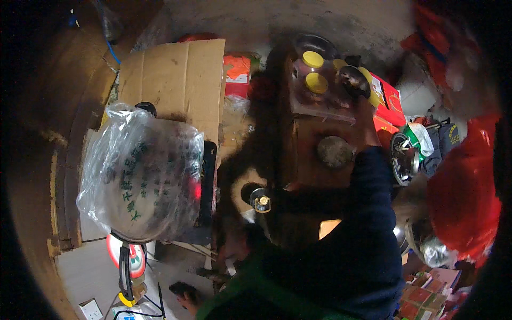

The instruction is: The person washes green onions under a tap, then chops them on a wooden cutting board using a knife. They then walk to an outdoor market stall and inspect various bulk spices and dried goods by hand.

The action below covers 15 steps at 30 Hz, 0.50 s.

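Note:
My right arm reaches up along the right, and my right hand (366, 113) is closed on a small dark, shiny round bowl or lid (354, 80) beside the yellow round lids (316, 82) on a brown stand (309, 109). A dark round pan (308, 41) lies behind them. Below is a grey round disc (334, 152) on a brown surface. Low at the left, my left hand (186, 300) is closed on a dark object (178, 288) that I cannot make out.
A pot (141, 178) draped in clear plastic sits on a black cooker (207, 181) before a cardboard sheet (170, 74). A small metal canister (260, 201) stands centrally. Red boxes (388, 104), a wok (400, 160), a red bag (464, 192) and cartons (426, 298) crowd the right.

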Each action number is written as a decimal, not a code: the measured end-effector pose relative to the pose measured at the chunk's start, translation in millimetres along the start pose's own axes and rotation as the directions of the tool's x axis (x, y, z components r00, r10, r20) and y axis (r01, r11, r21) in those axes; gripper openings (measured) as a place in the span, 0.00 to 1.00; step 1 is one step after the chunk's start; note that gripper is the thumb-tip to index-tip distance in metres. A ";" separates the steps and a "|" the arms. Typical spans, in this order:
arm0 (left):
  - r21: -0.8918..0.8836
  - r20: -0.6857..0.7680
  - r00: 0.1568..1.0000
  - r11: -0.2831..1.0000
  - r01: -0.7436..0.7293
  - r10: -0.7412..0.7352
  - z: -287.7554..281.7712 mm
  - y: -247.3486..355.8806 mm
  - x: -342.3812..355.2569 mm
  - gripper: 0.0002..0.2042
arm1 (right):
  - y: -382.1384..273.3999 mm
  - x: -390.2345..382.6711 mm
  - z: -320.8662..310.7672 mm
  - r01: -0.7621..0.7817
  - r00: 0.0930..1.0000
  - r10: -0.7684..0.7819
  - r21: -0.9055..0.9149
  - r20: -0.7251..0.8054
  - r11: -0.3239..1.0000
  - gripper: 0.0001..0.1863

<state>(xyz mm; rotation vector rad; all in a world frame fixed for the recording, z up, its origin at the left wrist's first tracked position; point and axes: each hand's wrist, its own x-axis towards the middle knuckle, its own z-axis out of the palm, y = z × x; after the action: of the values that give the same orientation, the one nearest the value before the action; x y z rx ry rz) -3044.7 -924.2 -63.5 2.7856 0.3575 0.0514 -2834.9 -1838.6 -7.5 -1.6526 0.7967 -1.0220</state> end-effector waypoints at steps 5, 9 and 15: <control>0.001 -0.008 0.999 0.999 0.034 -0.034 0.7 -2.2 -6.5 0.14 | 63.0 73.1 -24.9 0.220 0.968 -0.233 -0.774 0.097 0.594 0.18; -0.049 0.005 1.000 0.999 0.024 -0.024 7.3 -9.7 -2.7 0.15 | 69.6 90.6 -25.6 0.167 0.966 -0.257 -0.762 0.001 0.625 0.17; -0.114 0.022 1.000 0.993 -0.005 0.008 -2.6 -8.6 16.1 0.16 | 39.0 38.5 -11.3 0.434 0.901 -0.228 -0.741 0.369 0.513 0.14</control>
<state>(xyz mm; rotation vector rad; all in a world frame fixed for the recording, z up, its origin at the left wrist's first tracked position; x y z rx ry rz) -3031.3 -911.5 -64.0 2.6721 0.3295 0.0403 -2829.9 -1887.8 -33.5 -2.7769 0.8654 -0.6984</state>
